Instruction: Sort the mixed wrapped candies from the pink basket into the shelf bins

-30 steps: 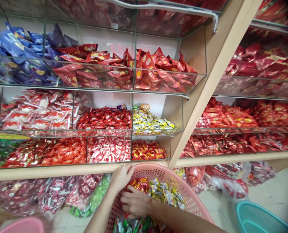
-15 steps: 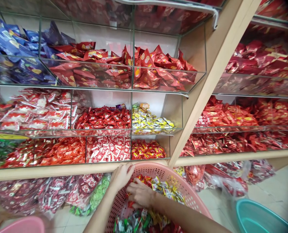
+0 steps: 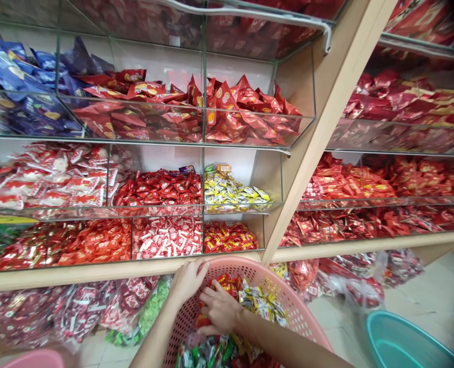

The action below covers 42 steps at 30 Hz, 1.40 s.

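Observation:
My left hand (image 3: pixel 188 281) is closed over the far left rim of a pink perforated plastic basket (image 3: pixel 305 312). Inside the basket, my right hand (image 3: pixel 219 308) reaches into the wrapped candies with its fingers bent around some red-wrapped ones; its fingertips are partly hidden. Red and yellow candies (image 3: pixel 229 286) lie beyond that hand. Yellow-and-white wrapped candies (image 3: pixel 263 302) are heaped to its right, and green-wrapped candies (image 3: pixel 217 350) lie nearer to me.
Clear-walled shelf bins (image 3: pixel 234 120) of wrapped sweets rise in front, with a slanting wooden upright (image 3: pixel 328 117) between sections. Plastic bags of candies (image 3: pixel 85 306) sit under the bottom ledge (image 3: pixel 108 271). A teal basin (image 3: pixel 399 337) and a pink tub (image 3: pixel 37 359) stand on the floor.
The shelves have shifted slightly left in view. My right hand's fingers have drawn closer together among the candies, while my left hand stays on the basket rim.

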Available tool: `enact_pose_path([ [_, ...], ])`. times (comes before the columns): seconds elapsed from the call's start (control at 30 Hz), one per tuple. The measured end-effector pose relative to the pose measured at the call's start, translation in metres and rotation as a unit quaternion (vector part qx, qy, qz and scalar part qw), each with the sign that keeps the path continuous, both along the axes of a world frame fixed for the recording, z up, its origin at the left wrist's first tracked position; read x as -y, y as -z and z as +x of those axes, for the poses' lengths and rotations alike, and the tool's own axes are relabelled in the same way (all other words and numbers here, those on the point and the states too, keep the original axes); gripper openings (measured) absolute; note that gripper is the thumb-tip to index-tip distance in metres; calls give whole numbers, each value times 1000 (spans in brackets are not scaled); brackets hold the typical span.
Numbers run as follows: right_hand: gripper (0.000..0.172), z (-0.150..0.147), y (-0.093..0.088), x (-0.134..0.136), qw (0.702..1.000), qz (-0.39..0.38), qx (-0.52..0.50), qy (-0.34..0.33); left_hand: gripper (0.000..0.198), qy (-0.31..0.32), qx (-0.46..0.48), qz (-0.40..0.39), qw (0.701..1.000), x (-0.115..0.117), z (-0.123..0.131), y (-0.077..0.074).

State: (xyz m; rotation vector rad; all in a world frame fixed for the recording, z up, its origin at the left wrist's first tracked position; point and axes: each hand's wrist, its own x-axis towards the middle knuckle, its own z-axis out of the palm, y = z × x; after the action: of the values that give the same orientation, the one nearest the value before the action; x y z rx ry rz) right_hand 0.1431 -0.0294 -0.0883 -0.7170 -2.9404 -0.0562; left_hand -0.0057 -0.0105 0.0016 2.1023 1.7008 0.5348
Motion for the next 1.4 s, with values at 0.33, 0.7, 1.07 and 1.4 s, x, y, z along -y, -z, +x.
enact_pose_path([
  [0.33,20,-4,8,9,998,51,-33,-11,38,-7,-13,-13,1000,1,1,-2],
  [0.7,20,-18,19,9,996,55,-12,-62,39,4,-8,17,1000,0,0,-1],
  [1.07,26,-4,6,10,999,34,-15,-37,40,9,-5,20,1000,-2,-2,4],
  [1.4,31,15,-73,-3,987,61,-141,37,36,3,-8,-16,1000,-2,-1,1],
])
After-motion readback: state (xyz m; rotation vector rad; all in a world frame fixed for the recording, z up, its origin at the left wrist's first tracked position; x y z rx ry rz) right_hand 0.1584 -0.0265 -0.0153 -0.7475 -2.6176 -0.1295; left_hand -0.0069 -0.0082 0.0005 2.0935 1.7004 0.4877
